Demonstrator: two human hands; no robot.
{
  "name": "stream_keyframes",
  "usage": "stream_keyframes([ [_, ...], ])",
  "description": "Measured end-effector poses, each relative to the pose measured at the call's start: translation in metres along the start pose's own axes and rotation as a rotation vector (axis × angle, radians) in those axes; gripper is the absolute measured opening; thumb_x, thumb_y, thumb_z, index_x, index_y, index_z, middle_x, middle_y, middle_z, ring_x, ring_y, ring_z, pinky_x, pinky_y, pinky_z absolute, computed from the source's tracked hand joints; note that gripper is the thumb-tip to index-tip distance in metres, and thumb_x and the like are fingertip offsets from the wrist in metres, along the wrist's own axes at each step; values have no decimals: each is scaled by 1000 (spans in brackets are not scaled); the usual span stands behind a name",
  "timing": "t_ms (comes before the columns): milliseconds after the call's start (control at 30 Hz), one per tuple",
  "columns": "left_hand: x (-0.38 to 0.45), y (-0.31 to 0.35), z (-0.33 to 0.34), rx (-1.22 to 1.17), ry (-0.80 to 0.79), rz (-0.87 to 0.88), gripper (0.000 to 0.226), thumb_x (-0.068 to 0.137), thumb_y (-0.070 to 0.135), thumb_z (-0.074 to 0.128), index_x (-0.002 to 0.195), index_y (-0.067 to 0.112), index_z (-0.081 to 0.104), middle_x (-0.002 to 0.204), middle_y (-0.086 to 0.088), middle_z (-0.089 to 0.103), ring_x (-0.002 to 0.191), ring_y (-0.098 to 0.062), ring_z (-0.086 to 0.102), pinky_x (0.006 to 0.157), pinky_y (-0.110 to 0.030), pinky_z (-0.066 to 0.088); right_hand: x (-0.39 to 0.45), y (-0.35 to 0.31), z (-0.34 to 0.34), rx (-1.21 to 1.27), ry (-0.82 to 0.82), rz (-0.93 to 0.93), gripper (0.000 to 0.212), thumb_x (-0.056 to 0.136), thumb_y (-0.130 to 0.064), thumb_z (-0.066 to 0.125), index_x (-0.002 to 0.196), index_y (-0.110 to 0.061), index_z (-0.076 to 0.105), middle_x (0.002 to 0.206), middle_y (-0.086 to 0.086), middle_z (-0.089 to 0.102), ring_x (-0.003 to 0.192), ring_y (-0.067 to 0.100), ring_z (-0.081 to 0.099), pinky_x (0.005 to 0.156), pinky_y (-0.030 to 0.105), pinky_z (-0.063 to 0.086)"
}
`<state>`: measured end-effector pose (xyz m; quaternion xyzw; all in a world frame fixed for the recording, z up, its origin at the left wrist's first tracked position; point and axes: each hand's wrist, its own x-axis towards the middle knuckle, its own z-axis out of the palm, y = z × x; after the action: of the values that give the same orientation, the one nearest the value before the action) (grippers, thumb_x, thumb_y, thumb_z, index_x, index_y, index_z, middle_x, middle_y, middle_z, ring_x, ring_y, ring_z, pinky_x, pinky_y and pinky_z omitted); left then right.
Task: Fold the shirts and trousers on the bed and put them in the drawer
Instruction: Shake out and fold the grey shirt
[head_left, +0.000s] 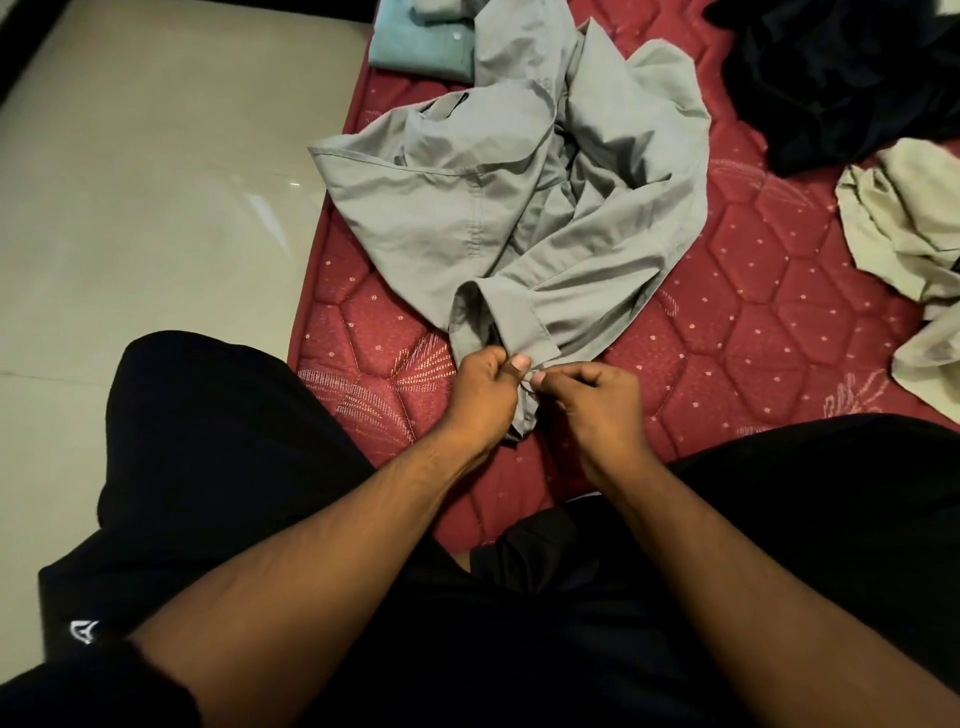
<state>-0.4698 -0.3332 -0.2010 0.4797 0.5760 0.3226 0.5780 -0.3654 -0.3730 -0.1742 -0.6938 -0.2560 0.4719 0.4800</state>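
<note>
Both hands are together at the near edge of the grey shirt (519, 208), each pinching the same small bit of cloth. The left hand (480, 392) curls its fingers round the cuff end of a sleeve, thumb on top, and the right hand (592, 400) pinches the fabric just beside it, thumb tip nearly touching the left thumb. Held this close, the grip looks meant for fine work on the cuff, perhaps a button or a turned-in edge, though the detail is too small to tell.

The rest of the shirt lies crumpled ahead of the hands on the red quilted bed (753, 322), its body bunched and one panel spread to the left. It probably needs straightening before any fold can start, so sorting the sleeve first makes sense.

Far ahead and slightly left of the hands sits a folded teal shirt (421, 44), set aside, it seems, as finished. Ahead and well to the right lies a dark pile of clothing (841, 78), and nearer on the right a pale cream garment (904, 234), both unfolded and apparently waiting. Left of the hands, beyond the bed's edge, is a pale tiled floor (156, 182). No drawer is in view.
</note>
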Motion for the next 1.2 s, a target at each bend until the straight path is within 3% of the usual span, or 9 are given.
stream_keyframes([
  [167, -5, -1, 4, 135, 56, 93, 29, 89, 23, 69, 65, 11, 57, 55, 0, 54, 51, -12, 46, 52, -33, 41, 9, 16, -6, -664, 99, -368, 14, 82, -16, 64, 71, -9, 63, 71, 3, 63, 70, 20, 57, 65, 33, 43],
  [333, -5, 0, 3, 9, 14, -36, 35, 88, 23, 71, 61, 4, 58, 55, -3, 53, 52, -13, 45, 52, -29, 36, 3, 17, 1, -667, 81, -597, 5, 84, 3, 59, 83, -2, 58, 84, 2, 49, 77, 4, 36, 69, 13, 26],
  [500, -7, 3, 1, -66, 24, -18, 28, 93, 11, 63, 66, 8, 58, 61, -4, 56, 60, -14, 48, 56, -29, 39, 5, 11, 4, -370, 14, -312, 15, 86, -2, 64, 76, -13, 61, 75, -4, 60, 73, 11, 54, 67, 14, 41],
  [667, -8, 16, -16, -104, -165, 134, 11, 96, 3, 55, 94, -3, 64, 75, 0, 66, 66, -2, 61, 63, -17, 49, 16, -22, -20, 281, -450, 376, 10, 85, -4, 58, 78, -12, 59, 67, 0, 60, 57, 12, 54, 49, 22, 43],
  [800, -11, 22, -8, -312, -148, 11, 13, 99, 4, 49, 92, 7, 59, 71, 5, 70, 63, -4, 65, 61, -20, 54, 16, -7, -14, 128, -269, 49, 16, 91, -15, 63, 75, -17, 59, 62, 0, 58, 53, 12, 51, 47, 24, 42],
  [900, -7, 31, -5, -274, -84, 40, 16, 101, 8, 47, 98, 17, 60, 90, 2, 70, 83, -9, 66, 80, -29, 54, 14, 13, -11, -201, -77, -239, 25, 87, -45, 63, 71, -26, 56, 64, -7, 55, 60, 16, 52, 54, 40, 49],
  [1033, 6, 80, -5, -238, -82, 174, 15, 101, 12, 48, 104, 21, 59, 99, 2, 68, 95, -12, 62, 93, -33, 49, 12, 15, -4, -49, -133, -219, 8, 90, -32, 56, 92, -34, 64, 81, -14, 66, 73, 10, 58, 62, 30, 46],
  [1100, 16, 116, 2, -270, -107, 233, 14, 101, 13, 49, 100, 19, 61, 97, -3, 69, 94, -15, 63, 93, -35, 49, 14, 7, 7, 127, -203, -125, 25, 93, -24, 57, 117, -31, 58, 106, -7, 68, 91, 11, 63, 73, 23, 50],
  [1200, 20, 189, 18, -377, -208, 350, 12, 100, 15, 51, 97, 18, 63, 95, -4, 70, 94, -18, 63, 92, -35, 50, 26, -32, 27, 263, -257, -95, 36, 91, -18, 63, 126, -26, 55, 124, 1, 65, 116, 20, 61, 97, 34, 50],
])
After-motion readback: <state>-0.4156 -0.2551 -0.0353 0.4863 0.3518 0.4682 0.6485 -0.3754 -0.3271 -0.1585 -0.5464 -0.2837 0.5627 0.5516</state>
